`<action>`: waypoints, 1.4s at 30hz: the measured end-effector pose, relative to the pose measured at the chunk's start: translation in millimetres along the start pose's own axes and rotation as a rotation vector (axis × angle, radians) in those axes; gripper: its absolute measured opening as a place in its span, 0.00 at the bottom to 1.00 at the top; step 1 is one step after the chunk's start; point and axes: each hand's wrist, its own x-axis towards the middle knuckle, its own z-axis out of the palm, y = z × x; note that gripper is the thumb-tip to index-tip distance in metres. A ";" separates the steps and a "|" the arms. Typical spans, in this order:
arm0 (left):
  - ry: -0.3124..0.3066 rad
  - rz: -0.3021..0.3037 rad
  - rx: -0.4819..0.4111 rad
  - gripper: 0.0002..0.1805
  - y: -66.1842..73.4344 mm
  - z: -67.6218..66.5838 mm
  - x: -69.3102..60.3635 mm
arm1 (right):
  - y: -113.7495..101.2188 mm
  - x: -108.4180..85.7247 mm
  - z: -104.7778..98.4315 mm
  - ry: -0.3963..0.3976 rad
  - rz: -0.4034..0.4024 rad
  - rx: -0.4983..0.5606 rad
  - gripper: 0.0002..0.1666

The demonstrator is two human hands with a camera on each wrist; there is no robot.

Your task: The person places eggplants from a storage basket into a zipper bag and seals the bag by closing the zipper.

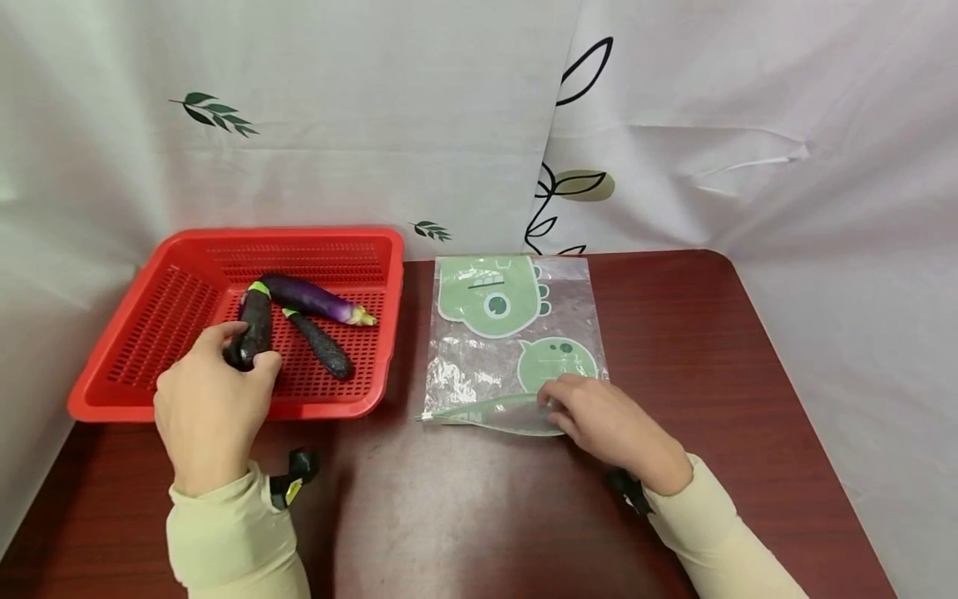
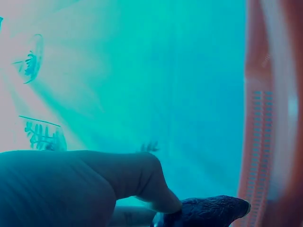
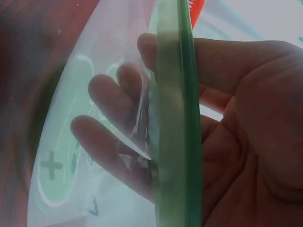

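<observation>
My left hand [image 1: 217,399] reaches into the red basket [image 1: 389,333] and grips a dark eggplant [image 1: 259,320] with a green stem end between thumb and fingers. Its wrinkled skin [image 2: 208,209] shows beyond the fingers in the left wrist view. Beside it in the basket lie a long purple eggplant [image 1: 310,298] and a small dark eggplant [image 1: 320,343]. My right hand [image 1: 606,416] is at the parted mouth of a clear zip bag [image 1: 479,366] with green prints. In the right wrist view its spread fingers [image 3: 109,151] show through the film, behind the green zip strip [image 3: 189,118].
The bag lies flat on the dark red wooden table [image 1: 674,333], right of the basket, its white slider [image 1: 427,416] at the left end of the mouth. White curtains [image 1: 359,125] with leaf prints hang behind the table and at its sides.
</observation>
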 end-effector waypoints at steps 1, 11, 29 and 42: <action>0.009 0.006 -0.006 0.26 1.5 -0.8 -1.6 | 0.0 -0.1 0.2 0.002 0.004 -0.002 0.10; 0.067 0.065 -0.054 0.24 13.0 -5.0 -13.1 | -2.0 -3.1 4.2 -0.001 0.025 -0.024 0.20; 0.048 0.247 -0.175 0.25 32.5 -8.8 -30.8 | -3.9 -3.7 8.0 0.061 0.060 -0.075 0.31; 0.077 0.326 -0.197 0.26 38.7 -5.8 -36.8 | -7.3 -3.5 8.6 0.058 0.091 -0.087 0.38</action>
